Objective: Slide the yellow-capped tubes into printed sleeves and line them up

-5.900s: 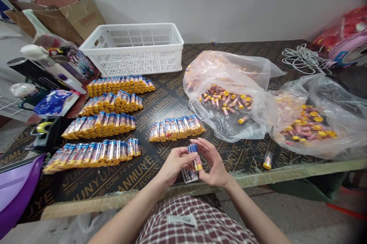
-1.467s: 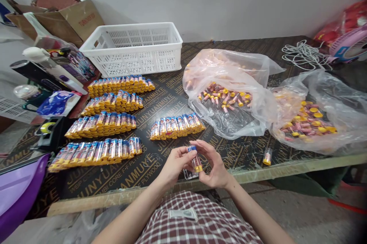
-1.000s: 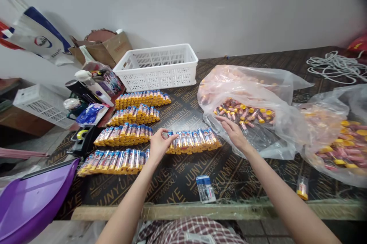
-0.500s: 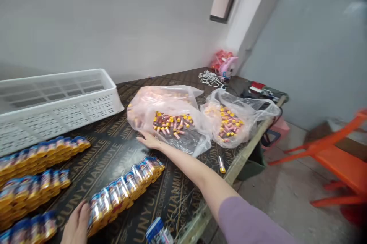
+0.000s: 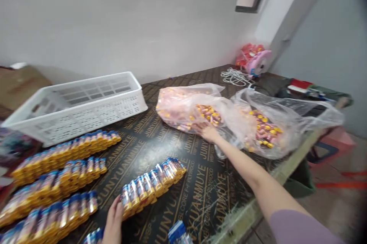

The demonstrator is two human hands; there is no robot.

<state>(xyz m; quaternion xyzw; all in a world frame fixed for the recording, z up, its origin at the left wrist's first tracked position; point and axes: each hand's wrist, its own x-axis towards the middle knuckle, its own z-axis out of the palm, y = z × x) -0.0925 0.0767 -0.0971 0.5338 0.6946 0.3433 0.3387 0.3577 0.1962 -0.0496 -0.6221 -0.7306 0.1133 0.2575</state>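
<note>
My left hand [image 5: 114, 221] rests with straight fingers against the near end of a stacked row of small tubes [image 5: 153, 183] with yellow ends and shiny blue printed wraps. On the far side of the table, my right hand [image 5: 207, 131] is stretched out, fingers extended, against the near side of a clear plastic bag [image 5: 183, 108]. Loose pink tubes with yellow caps [image 5: 210, 113] show through its mouth. Right of it lies a second clear bag [image 5: 286, 118] of similar capped tubes [image 5: 265, 129]. Some of my right fingertips blur into the bag.
More stacked rows of tubes [image 5: 65, 152] lie at left, before a white slotted plastic basket [image 5: 86, 112]. A blue-topped packet [image 5: 179, 232] sits at the near edge. White cord [image 5: 236, 77] and a pink fan [image 5: 259, 62] stand at the back. The table's wooden edge [image 5: 241, 221] runs along the right.
The view has swung left. My right hand has gone from the tabletop onto the bag's near side, and the bag's front flap is more bunched. My left hand stays at the row's end.
</note>
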